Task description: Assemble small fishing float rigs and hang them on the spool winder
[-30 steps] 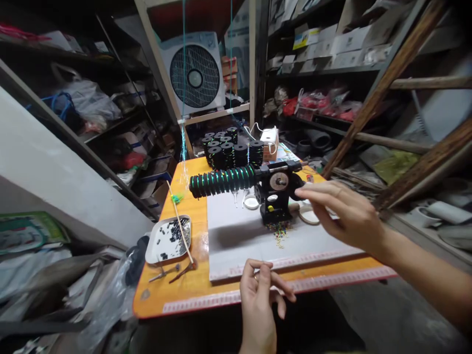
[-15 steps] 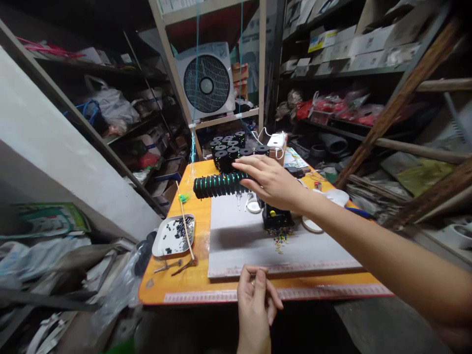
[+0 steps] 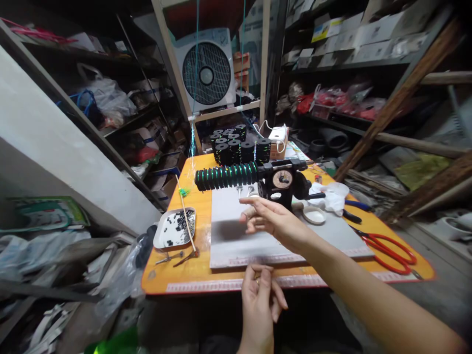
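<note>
My right hand (image 3: 271, 220) hovers over the grey board (image 3: 236, 248), below a black machine (image 3: 282, 181), its fingers apart with nothing held. From that machine a rod of black discs with green thread (image 3: 226, 176) sticks out to the left. My left hand (image 3: 260, 300) is at the front edge of the table, its thumb and fingers curled together; anything inside them is hidden. A white tray of small dark and metal pieces (image 3: 160, 237), with a thin stick (image 3: 185, 216) across it, lies to the left.
Stacks of black discs (image 3: 236, 147) stand at the back beside a white box (image 3: 278, 135). Red-handled scissors (image 3: 391, 250), dark pliers (image 3: 352, 216) and a white roll (image 3: 314, 215) lie on the right. A fan (image 3: 207, 73) stands behind the orange table (image 3: 155, 275).
My right hand has come off the rod of discs and moved down over the board, uncovering the machine. My left hand stays curled at the table's front. The view has shifted slightly.
</note>
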### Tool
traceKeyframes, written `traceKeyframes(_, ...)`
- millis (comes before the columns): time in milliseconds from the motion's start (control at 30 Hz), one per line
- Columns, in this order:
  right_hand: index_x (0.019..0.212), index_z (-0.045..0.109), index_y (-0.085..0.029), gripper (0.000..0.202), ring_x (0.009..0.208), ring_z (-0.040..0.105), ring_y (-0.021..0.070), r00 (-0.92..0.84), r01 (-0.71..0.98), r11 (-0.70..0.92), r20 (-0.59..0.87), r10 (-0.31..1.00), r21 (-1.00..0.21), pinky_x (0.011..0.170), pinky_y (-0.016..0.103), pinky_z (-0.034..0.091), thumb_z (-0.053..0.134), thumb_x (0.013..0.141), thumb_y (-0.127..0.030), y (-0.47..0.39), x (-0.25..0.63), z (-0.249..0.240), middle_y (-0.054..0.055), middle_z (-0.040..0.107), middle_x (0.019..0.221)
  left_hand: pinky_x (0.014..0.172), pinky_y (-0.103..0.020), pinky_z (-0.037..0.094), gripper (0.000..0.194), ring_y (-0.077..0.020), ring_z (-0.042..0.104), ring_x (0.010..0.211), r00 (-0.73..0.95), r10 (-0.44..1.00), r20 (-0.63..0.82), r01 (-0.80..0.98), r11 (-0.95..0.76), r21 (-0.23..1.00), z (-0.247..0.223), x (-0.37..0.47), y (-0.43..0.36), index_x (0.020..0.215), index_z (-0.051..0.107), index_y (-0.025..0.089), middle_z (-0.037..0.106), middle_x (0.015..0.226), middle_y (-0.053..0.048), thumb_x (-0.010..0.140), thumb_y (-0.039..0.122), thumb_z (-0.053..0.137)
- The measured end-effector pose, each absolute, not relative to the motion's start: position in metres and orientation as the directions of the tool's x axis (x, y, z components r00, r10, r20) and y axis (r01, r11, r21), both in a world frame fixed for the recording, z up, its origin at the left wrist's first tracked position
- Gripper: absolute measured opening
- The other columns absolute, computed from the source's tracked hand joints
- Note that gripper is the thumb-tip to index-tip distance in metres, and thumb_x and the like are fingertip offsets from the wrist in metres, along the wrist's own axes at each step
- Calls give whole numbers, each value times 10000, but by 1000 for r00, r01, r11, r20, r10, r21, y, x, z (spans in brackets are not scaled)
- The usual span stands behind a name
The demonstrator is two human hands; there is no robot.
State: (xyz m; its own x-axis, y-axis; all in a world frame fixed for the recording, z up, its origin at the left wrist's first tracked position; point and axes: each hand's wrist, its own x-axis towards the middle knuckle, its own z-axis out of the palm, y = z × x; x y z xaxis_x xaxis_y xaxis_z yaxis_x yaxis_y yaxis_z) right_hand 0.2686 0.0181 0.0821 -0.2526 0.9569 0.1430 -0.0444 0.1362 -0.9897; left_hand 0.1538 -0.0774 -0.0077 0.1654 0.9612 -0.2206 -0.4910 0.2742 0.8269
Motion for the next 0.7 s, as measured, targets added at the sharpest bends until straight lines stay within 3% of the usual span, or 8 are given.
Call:
traceKeyframes(133,869,547,-155,373,508,361,64,-311,-269,-46,41,950,-962,458,196,306,577,859,-527,22,261,80,-18,484,668,337,-141,109,405,6,237,277,193,945,-265,-433,324,841,-27,137,-96,837,489,175,567,438,50,834,553,633)
traceKeyframes(267,775,497,-167,391,481,251,43,-339,-380,-149,-12,941,-913,438,180,163,659,804,-521,15,261,67,-45,436,616,316,-135,107,451,4,251,254,273,900,-340,-330,419,846,-47,107,-120,788,512,163,603,437,14,771,581,679)
traceKeyframes(367,768,474,-175,396,472,212,36,-332,-417,-190,-46,942,-889,432,177,113,675,792,-515,2,259,58,-49,437,623,309,-130,137,408,-25,375,268,356,857,-372,-239,469,851,-40,80,-124,716,581,122,661,501,-59,736,490,755)
traceKeyframes(433,780,464,-182,391,469,176,35,-318,-423,-204,-66,946,-883,425,175,86,668,799,-515,-7,258,53,-55,430,630,326,-143,242,343,-80,514,350,381,859,-341,-221,442,869,-22,66,-113,748,640,99,697,598,-100,760,421,756)
traceKeyframes(500,789,449,-189,398,467,144,36,-308,-411,-209,-80,948,-887,417,171,69,644,813,-535,-15,256,50,-61,417,634,440,-178,407,281,-130,635,550,322,917,-235,-282,330,901,3,62,-89,878,669,118,719,750,-97,815,388,712)
traceKeyframes(567,794,432,-197,418,467,137,38,-301,-382,-201,-85,950,-902,407,165,71,608,824,-574,-21,254,45,-62,411,642,753,-212,506,245,-169,666,947,222,968,-114,-365,191,911,29,69,-57,1011,665,158,715,1019,-99,862,352,670)
traceKeyframes(633,807,415,-205,424,467,147,43,-294,-334,-180,-80,952,-925,400,158,93,551,851,-605,-25,251,40,-61,411,653,974,-269,445,325,-203,554,1215,182,983,-30,-439,109,892,52,88,-25,1182,604,204,609,1305,-94,888,339,641)
traceKeyframes(700,819,399,-212,415,465,175,48,-285,-261,-147,-69,956,-954,398,153,126,468,896,-614,-28,248,34,-55,424,662,994,-313,446,374,-213,563,1208,225,974,-12,-497,125,859,69,110,0,1246,554,212,553,1376,-101,904,351,617)
